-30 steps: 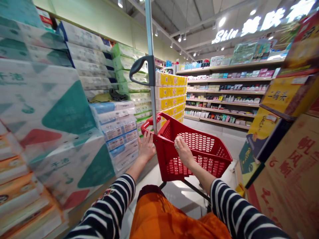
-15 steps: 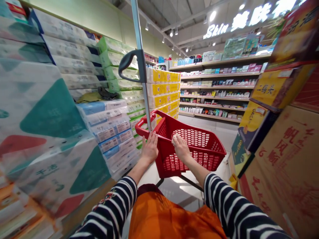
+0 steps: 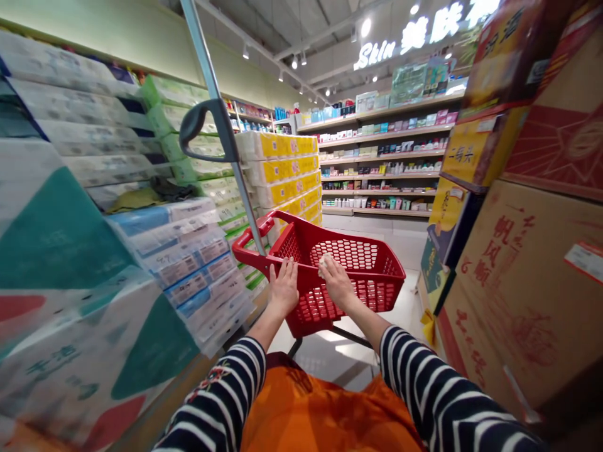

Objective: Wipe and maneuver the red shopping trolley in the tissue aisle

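A red plastic shopping cart (image 3: 301,321) with perforated basket walls stands crosswise before me. My left hand (image 3: 284,289) lies against its near side just under the rim, fingers stretched out and slightly spread. To the right, my right hand (image 3: 338,285) is closed around a crumpled whitish cloth (image 3: 323,265) and rests on the same rim. The cloth is mostly hidden by my fingers, so its exact kind is unclear. A metal pole with a dark grey loop handle (image 3: 226,129) rises from the cart's left end, beside its red push bar (image 3: 249,242).
Packs of tissue paper (image 3: 198,263) are stacked along the left, with yellow-and-white packs (image 3: 287,169) behind the cart. Cardboard cartons (image 3: 518,282) line the right side. Shelves of small products (image 3: 386,154) stand at the back, beneath a lit sign (image 3: 414,32).
The view has turned slightly right, so the cart and shelves appear further left. Both hands keep to the cart's near rim, the right hand still holding the cloth.
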Action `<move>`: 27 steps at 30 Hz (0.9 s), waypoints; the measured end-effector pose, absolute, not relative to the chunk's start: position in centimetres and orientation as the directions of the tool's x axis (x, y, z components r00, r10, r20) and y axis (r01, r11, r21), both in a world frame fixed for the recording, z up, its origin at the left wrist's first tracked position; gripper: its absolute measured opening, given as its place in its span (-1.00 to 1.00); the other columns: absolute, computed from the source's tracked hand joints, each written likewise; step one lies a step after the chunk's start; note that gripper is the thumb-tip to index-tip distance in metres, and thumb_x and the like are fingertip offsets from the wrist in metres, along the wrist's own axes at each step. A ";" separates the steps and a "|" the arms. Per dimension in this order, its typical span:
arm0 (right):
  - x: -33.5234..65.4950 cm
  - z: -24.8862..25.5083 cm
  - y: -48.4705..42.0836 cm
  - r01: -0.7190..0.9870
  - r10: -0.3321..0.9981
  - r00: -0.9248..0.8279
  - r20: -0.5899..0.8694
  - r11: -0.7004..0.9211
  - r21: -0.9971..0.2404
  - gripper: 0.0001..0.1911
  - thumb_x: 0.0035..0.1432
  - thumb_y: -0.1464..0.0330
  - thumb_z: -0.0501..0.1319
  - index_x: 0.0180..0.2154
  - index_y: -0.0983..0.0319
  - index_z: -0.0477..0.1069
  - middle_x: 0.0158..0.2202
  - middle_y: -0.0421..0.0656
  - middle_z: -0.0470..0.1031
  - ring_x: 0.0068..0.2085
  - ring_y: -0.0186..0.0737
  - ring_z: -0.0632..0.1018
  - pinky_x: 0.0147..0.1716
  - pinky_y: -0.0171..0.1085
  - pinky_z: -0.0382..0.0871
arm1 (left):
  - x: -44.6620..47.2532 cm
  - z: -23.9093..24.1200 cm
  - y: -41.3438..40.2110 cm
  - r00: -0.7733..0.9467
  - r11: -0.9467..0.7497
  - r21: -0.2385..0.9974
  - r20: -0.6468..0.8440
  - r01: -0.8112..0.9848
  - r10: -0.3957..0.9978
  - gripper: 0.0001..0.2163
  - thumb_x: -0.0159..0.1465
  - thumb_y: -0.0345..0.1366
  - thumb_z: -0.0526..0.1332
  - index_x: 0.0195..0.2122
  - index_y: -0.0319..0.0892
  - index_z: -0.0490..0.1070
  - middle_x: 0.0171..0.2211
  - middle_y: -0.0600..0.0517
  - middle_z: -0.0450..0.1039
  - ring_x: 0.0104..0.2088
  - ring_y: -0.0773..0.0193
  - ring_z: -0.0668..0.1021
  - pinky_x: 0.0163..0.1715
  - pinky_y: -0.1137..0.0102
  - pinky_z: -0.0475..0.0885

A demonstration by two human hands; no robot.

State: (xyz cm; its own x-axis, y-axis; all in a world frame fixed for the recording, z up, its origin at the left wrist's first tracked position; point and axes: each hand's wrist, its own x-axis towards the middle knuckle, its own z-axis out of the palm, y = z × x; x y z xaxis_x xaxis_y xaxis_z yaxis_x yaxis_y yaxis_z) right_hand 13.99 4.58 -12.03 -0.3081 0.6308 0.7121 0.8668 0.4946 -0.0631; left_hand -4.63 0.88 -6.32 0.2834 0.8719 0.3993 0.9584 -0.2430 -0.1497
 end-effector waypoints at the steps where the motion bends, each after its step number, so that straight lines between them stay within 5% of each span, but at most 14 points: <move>1: 15.7 -12.3 4.3 0.879 0.643 -0.292 0.708 0.472 -0.066 -0.47 0.09 0.62 -0.02 0.11 0.31 0.26 0.24 0.06 0.12 0.27 -0.07 0.07 0.17 -0.01 0.05 | -4.5 -6.3 0.9 0.268 -0.231 -0.140 0.404 0.963 0.875 -0.33 0.04 -0.43 0.02 0.24 -0.34 0.01 0.29 -0.11 -0.07 0.30 0.10 -0.03 0.22 -0.05 -0.25; 12: 22.3 -13.3 3.2 0.949 0.686 -0.191 0.702 0.312 -0.046 -0.56 0.15 0.58 -0.03 0.04 0.30 0.35 0.20 0.06 0.20 0.24 -0.06 0.14 0.12 -0.02 0.12 | 0.1 -6.6 0.8 0.338 -0.304 -0.159 0.283 0.939 0.897 -0.36 0.09 -0.39 0.01 0.25 -0.37 -0.02 0.30 -0.12 -0.14 0.30 0.10 -0.07 0.20 -0.10 -0.20; 20: 31.5 -14.8 2.0 0.990 0.760 0.101 0.642 -0.014 -0.140 -0.60 0.16 0.53 -0.03 0.00 0.37 0.37 0.14 0.13 0.26 0.18 0.01 0.24 0.08 0.00 0.18 | 0.0 -6.5 1.1 0.280 -0.246 -0.160 0.249 0.956 0.927 -0.36 0.10 -0.40 0.01 0.26 -0.34 -0.03 0.31 -0.12 -0.17 0.30 0.08 -0.10 0.20 -0.09 -0.21; 27: 21.9 -14.3 3.9 0.920 0.634 -0.198 0.748 0.384 -0.082 -0.52 0.15 0.60 -0.08 0.07 0.30 0.32 0.20 0.01 0.19 0.26 -0.15 0.09 0.17 -0.06 0.13 | 0.4 -6.4 1.1 0.244 -0.211 -0.165 0.211 0.963 0.947 -0.33 0.10 -0.31 0.05 0.26 -0.34 -0.05 0.32 -0.13 -0.20 0.31 0.07 -0.13 0.20 -0.07 -0.21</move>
